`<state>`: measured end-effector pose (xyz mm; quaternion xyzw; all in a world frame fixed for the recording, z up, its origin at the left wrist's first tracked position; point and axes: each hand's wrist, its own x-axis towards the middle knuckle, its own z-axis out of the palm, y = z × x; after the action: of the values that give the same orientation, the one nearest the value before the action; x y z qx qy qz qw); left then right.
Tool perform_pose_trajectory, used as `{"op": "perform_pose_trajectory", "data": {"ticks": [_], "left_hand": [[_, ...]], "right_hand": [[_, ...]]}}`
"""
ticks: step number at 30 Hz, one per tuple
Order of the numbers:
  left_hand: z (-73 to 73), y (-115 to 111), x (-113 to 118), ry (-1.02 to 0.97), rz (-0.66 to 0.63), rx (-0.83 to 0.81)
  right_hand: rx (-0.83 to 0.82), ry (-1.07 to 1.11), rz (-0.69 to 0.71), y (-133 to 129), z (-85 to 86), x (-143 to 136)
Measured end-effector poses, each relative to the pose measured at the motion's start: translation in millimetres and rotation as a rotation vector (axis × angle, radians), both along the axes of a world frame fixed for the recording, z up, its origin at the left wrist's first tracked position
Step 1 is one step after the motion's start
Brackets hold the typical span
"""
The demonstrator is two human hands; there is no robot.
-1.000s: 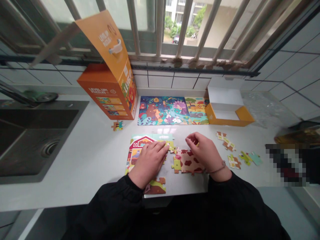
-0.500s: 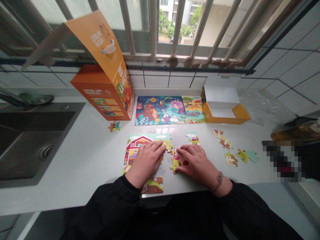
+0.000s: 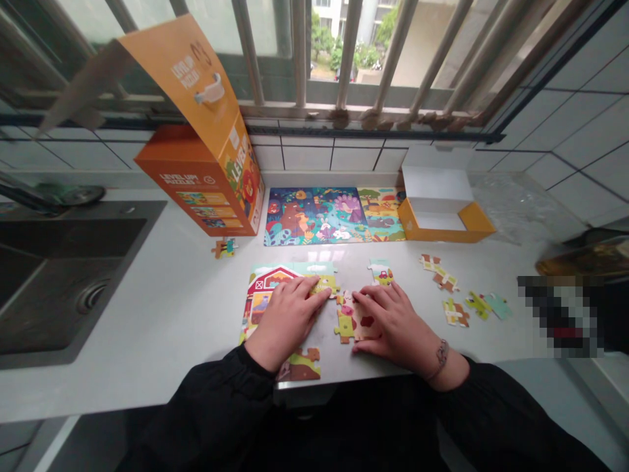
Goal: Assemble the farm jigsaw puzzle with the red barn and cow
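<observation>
My left hand (image 3: 289, 316) lies flat over the right part of a barn puzzle (image 3: 259, 286), its fingers stretched out on the joined pieces. To the right, the thumb and fingers of my right hand (image 3: 393, 321) span a cow puzzle section (image 3: 362, 321) on the counter, touching its edges. A gap separates the cow section's lower part from the barn puzzle. Beyond my right fingers lies a piece with a red tractor (image 3: 381, 271). A brown and green piece (image 3: 307, 364) rests near the counter's front edge, partly beside my left wrist.
An orange puzzle box (image 3: 196, 187) stands open at back left, near a sink (image 3: 54, 295). A dark animal puzzle (image 3: 314, 216) lies along the wall beside an open yellow box (image 3: 442, 229). Loose pieces (image 3: 456, 312) lie at the right; one more (image 3: 225, 248) is by the orange box.
My right hand has shifted slightly right, its fingers spread wider, uncovering more of the cow picture. My left hand has barely moved; its fingertips sit slightly further right.
</observation>
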<state>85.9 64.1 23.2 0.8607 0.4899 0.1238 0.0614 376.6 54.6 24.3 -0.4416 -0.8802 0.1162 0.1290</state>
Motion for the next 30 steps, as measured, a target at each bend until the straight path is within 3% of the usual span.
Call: {"op": "perform_pose_trajectory", "data": {"ticks": [12,18,30], "left_hand": [[2.0,1.2,2.2,-0.040,0.020,-0.014],[1.7,1.6,1.9,-0.070,0.034,-0.017],[0.5,1.1,0.2,-0.070,0.030,-0.032]], "right_hand": [[-0.001,0.019,0.054,6.2,-4.7,12.9],[-0.040,0.042,0.123,3.5,-0.3,3.2],[-0.077,0.084,0.119,-3.2,5.6,-17.5]]}}
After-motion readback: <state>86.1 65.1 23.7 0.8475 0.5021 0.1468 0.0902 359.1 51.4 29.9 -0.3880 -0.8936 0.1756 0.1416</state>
